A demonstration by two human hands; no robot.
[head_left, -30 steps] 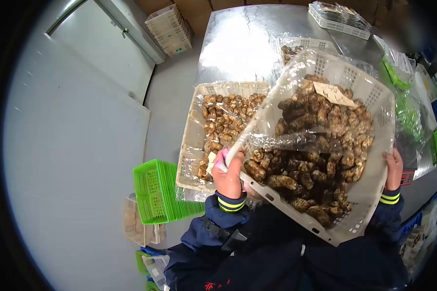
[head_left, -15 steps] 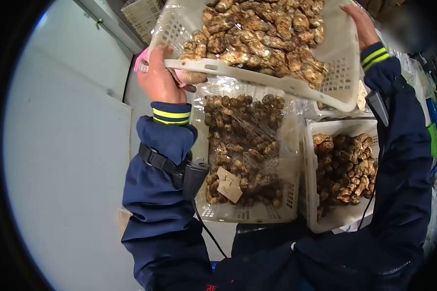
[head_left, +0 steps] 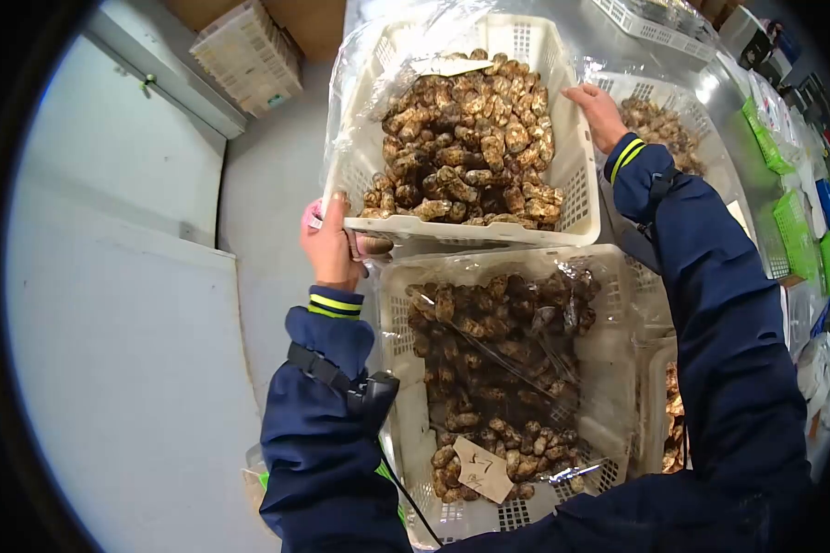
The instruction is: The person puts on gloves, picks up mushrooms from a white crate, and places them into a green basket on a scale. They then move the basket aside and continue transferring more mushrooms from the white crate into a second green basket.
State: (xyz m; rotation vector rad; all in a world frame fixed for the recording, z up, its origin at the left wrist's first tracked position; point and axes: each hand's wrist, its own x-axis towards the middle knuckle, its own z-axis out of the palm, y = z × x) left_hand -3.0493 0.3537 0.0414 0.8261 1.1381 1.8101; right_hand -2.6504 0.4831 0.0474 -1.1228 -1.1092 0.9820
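Left hand (head_left: 330,244), right hand (head_left: 597,111), gripping white basket (head_left: 576,189)

Bright light from above is shining off the metal table (head_left: 710,88) and plastic wrap (head_left: 360,64), while the round picture is bending and going dark at its edges.
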